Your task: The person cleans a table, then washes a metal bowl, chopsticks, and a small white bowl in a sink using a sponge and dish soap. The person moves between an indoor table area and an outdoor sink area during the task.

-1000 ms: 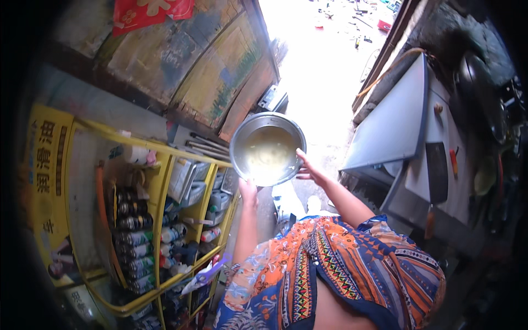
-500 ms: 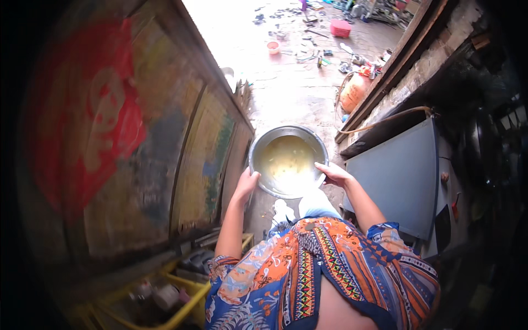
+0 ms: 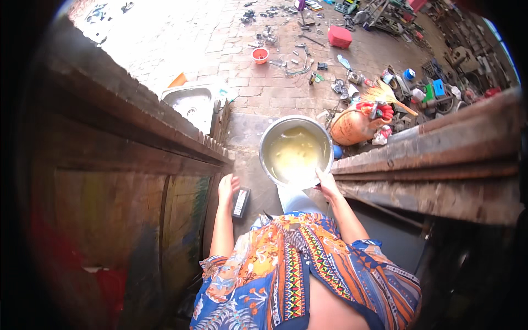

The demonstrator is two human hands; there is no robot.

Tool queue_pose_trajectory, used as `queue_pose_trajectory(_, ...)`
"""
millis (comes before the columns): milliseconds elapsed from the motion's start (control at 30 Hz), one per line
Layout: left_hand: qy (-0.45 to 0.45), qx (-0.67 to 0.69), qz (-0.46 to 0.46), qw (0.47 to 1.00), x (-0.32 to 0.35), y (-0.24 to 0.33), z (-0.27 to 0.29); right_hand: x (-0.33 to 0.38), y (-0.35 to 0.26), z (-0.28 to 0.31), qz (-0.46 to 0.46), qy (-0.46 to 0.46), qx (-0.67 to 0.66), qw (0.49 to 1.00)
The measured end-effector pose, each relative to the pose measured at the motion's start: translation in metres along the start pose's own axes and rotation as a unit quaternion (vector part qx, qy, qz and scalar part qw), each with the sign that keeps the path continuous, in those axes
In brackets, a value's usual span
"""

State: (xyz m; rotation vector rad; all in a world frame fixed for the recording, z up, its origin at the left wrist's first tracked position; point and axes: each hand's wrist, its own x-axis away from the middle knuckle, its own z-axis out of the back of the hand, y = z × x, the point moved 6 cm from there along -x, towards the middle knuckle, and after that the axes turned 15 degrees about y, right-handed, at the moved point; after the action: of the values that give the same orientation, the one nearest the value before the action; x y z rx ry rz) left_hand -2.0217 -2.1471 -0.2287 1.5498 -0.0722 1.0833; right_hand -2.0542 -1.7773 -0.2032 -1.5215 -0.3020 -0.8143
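Observation:
A round metal basin [image 3: 265, 144] with cloudy, pale yellow liquid [image 3: 297, 148] in it hangs in front of my body, above the doorway floor. My right hand [image 3: 329, 187] grips its near right rim, thumb on the upper side. My left hand [image 3: 226, 190] is off the basin, to its left, beside the edge of the wooden door [image 3: 198, 159]. Its fingers are somewhat stretched and hold nothing. Below it, on the floor, lies a small dark box with a pale label [image 3: 241, 202].
An orange gas cylinder [image 3: 351, 126] stands outside, just right of the basin, with a straw broom [image 3: 385, 94] over it. A weathered door frame [image 3: 429, 165] borders the right side. Left outside is a sink [image 3: 192, 104]. A red bowl [image 3: 260, 55], a pink box [image 3: 340, 37] and scattered scrap lie on the brick ground.
My left hand has let go of the basin's left rim and moved to the door edge. I have moved forward through the doorway, with the basin now held by my right hand.

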Motion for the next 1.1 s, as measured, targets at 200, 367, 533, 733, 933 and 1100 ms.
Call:
queue_pose_trajectory(200,0.102,-0.098,0.011,0.990,-0.015,0.017,-0.010,-0.129,-0.105,-0.007,0.014,0.003,-0.028,1.000)
queue_pose_trajectory(367,0.163,-0.081,0.033,0.983,-0.056,0.039,-0.014,-0.213,-0.186,-0.055,0.012,0.023,-0.058,0.998)
queue_pose_trajectory(533,0.146,-0.127,0.072,0.978,-0.138,0.026,-0.052,-0.308,-0.220,-0.080,0.002,0.021,-0.152,0.988)
queue_pose_trajectory(733,0.151,-0.132,0.031,0.979,-0.293,0.030,-0.091,-0.419,-0.205,-0.101,-0.068,0.120,-0.164,0.977)
queue_pose_trajectory(933,0.144,-0.134,-0.054,0.979,-0.370,0.237,-0.156,-0.526,-0.257,-0.128,-0.081,0.200,-0.119,0.969)
queue_pose_trajectory(1100,0.224,0.008,-0.033,0.974,-0.416,0.280,-0.132,-0.639,-0.316,-0.201,-0.084,0.222,-0.095,0.967)
